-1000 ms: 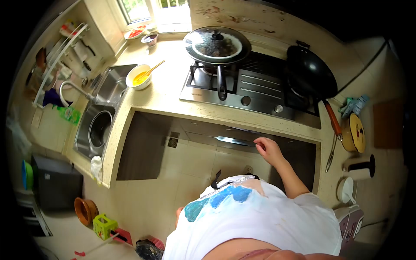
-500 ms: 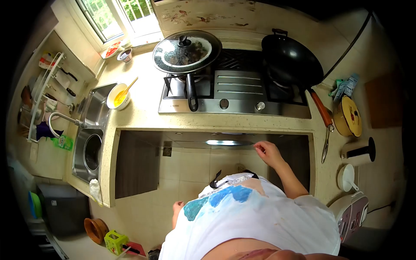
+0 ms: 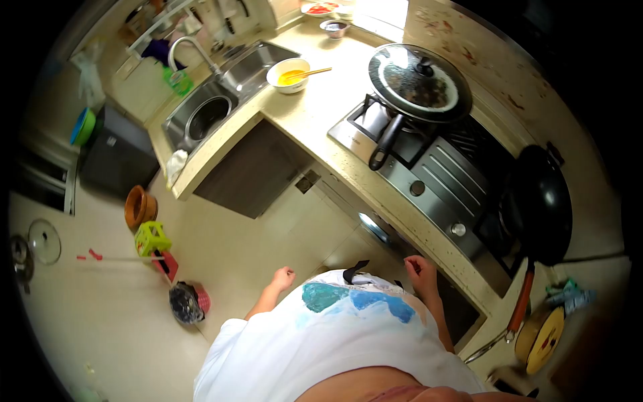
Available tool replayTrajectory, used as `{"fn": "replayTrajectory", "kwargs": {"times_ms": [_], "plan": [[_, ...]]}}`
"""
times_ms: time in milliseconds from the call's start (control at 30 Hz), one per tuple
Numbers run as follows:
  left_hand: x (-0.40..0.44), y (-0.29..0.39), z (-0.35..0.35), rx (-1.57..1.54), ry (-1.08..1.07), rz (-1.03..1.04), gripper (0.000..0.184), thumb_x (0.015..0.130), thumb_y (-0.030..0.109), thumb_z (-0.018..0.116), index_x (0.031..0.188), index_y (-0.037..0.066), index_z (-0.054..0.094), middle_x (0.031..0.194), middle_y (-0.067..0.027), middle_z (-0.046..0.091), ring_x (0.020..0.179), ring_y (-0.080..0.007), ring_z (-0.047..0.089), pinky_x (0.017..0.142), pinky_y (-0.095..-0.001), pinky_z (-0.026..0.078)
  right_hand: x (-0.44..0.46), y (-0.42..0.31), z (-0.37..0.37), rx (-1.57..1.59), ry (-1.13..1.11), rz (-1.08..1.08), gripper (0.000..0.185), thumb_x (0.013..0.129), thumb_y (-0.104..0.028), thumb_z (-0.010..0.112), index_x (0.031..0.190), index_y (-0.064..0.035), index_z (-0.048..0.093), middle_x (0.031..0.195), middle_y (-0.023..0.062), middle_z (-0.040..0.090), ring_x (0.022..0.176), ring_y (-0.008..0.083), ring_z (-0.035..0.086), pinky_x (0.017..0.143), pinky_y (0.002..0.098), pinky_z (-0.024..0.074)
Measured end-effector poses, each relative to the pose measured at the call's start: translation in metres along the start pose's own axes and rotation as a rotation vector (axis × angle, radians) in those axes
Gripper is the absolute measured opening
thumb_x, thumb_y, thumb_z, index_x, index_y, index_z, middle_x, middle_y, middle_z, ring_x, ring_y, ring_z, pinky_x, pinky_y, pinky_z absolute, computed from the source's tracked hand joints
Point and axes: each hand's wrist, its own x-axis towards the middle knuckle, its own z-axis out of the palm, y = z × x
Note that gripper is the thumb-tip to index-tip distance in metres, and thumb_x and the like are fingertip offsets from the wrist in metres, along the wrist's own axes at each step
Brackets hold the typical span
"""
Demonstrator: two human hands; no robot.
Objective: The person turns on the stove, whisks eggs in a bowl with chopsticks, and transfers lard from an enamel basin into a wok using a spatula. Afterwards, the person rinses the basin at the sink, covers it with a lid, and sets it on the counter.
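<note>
My left hand (image 3: 284,277) hangs in front of my body over the floor, its fingers loosely curled with nothing visible in them. Close to the counter's front edge is my right hand (image 3: 420,273), also loosely curled and holding nothing that I can see. Neither hand touches the cookware. On the stove (image 3: 429,175) a frying pan with a glass lid (image 3: 420,82) sits on the far burner, its black handle (image 3: 387,142) pointing toward me. A black wok (image 3: 541,204) with a wooden handle (image 3: 521,305) rests on the right burner.
A white bowl (image 3: 289,76) of yellow liquid with chopsticks stands beside the sink (image 3: 207,114). Behind it are a small bowl (image 3: 334,28) and a plate of red pieces (image 3: 320,9). A dark bin (image 3: 119,151), a clay pot (image 3: 140,207) and a lined wastebasket (image 3: 189,301) stand at left.
My view has turned left, so the stove now lies to the right and more floor shows. My right hand has drawn back toward my body; my left hand has come further into view.
</note>
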Motion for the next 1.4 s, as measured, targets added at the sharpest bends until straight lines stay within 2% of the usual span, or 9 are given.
{"fn": "replayTrajectory", "kwargs": {"times_ms": [400, 533, 700, 867, 1067, 1167, 1200, 1300, 1400], "plan": [[-0.010, -0.134, -0.005, -0.216, 0.008, -0.367, 0.030, 0.073, 0.024, 0.056, 0.095, 0.005, 0.058, 0.083, -0.0131, 0.062, 0.071, -0.0227, 0.060, 0.067, -0.0323, 0.048, 0.113, -0.083, 0.121, 0.025, -0.338, -0.281, 0.006, 0.077, -0.004, 0.057, 0.081, 0.0003, 0.057, 0.065, 0.0064, 0.057, 0.054, 0.0103, 0.053, 0.049, 0.0218, 0.0420], [0.006, -0.179, -0.056, -0.310, 0.102, -0.313, 0.027, 0.075, 0.019, 0.054, 0.097, 0.004, 0.056, 0.075, -0.0109, 0.062, 0.061, -0.0186, 0.060, 0.059, -0.0304, 0.048, 0.151, -0.130, 0.184, 0.249, -0.343, -0.089, 0.008, 0.081, -0.007, 0.054, 0.085, -0.0001, 0.057, 0.067, 0.0023, 0.057, 0.055, 0.0057, 0.052, 0.049, 0.0183, 0.0424], [0.024, -0.201, -0.120, -0.656, 0.227, -0.372, 0.023, 0.076, 0.015, 0.054, 0.094, 0.000, 0.053, 0.071, -0.0082, 0.060, 0.053, -0.0149, 0.057, 0.049, -0.0285, 0.045, 0.227, -0.179, 0.229, 0.422, -0.280, -0.033, 0.014, 0.082, -0.007, 0.052, 0.095, -0.0027, 0.055, 0.073, 0.0016, 0.057, 0.054, 0.0048, 0.050, 0.046, 0.0162, 0.0391], [0.055, -0.214, -0.143, -0.595, 0.130, -0.351, 0.023, 0.075, 0.014, 0.055, 0.093, 0.000, 0.053, 0.071, -0.0080, 0.060, 0.053, -0.0145, 0.056, 0.046, -0.0272, 0.044, 0.314, -0.205, 0.239, 0.740, 0.032, 0.062, 0.024, 0.082, -0.010, 0.055, 0.103, 0.0001, 0.052, 0.078, 0.0044, 0.058, 0.059, 0.0070, 0.052, 0.046, 0.0149, 0.0376], [0.115, -0.168, -0.156, -0.685, 0.166, -0.251, 0.027, 0.076, 0.015, 0.056, 0.099, 0.001, 0.052, 0.072, -0.0081, 0.059, 0.055, -0.0127, 0.057, 0.049, -0.0256, 0.044, 0.447, -0.177, 0.231, 1.099, 0.164, 0.218, 0.075, 0.070, -0.016, 0.070, 0.127, -0.0047, 0.023, 0.089, 0.0056, 0.049, 0.071, 0.0098, 0.049, 0.048, 0.0160, 0.0427], [0.134, -0.089, -0.198, -0.791, 0.115, -0.148, 0.029, 0.079, 0.013, 0.056, 0.104, 0.000, 0.049, 0.078, -0.0097, 0.059, 0.064, -0.0129, 0.057, 0.058, -0.0242, 0.046, 0.480, -0.206, 0.236, 1.025, 0.299, 0.122, 0.054, 0.075, -0.022, 0.065, 0.120, -0.0067, 0.039, 0.086, 0.0006, 0.049, 0.068, 0.0072, 0.047, 0.047, 0.0156, 0.0408], [0.136, -0.058, -0.217, -0.813, 0.103, -0.083, 0.029, 0.079, 0.010, 0.055, 0.105, -0.001, 0.048, 0.081, -0.0104, 0.059, 0.069, -0.0136, 0.057, 0.063, -0.0240, 0.047, 0.489, -0.216, 0.236, 0.976, 0.330, 0.120, 0.032, 0.078, -0.025, 0.062, 0.102, -0.0050, 0.054, 0.076, -0.0008, 0.051, 0.063, 0.0058, 0.046, 0.048, 0.0162, 0.0401], [0.151, 0.024, -0.269, -0.774, 0.060, 0.086, 0.028, 0.082, 0.009, 0.052, 0.108, -0.002, 0.046, 0.087, -0.0102, 0.058, 0.077, -0.0139, 0.057, 0.070, -0.0243, 0.047, 0.518, -0.212, 0.245, 0.464, 0.217, -0.184, 0.023, 0.079, -0.024, 0.060, 0.086, -0.0025, 0.060, 0.067, 0.0006, 0.054, 0.056, 0.0058, 0.047, 0.047, 0.0176, 0.0404], [0.172, 0.089, -0.309, -0.748, 0.082, 0.231, 0.026, 0.084, 0.007, 0.049, 0.109, -0.002, 0.046, 0.091, -0.0099, 0.057, 0.081, -0.0139, 0.056, 0.074, -0.0252, 0.047, 0.524, -0.240, 0.239, 0.420, 0.229, -0.286, 0.023, 0.084, -0.023, 0.053, 0.084, -0.0004, 0.060, 0.065, 0.0035, 0.056, 0.055, 0.0083, 0.052, 0.049, 0.0197, 0.0434]]}}
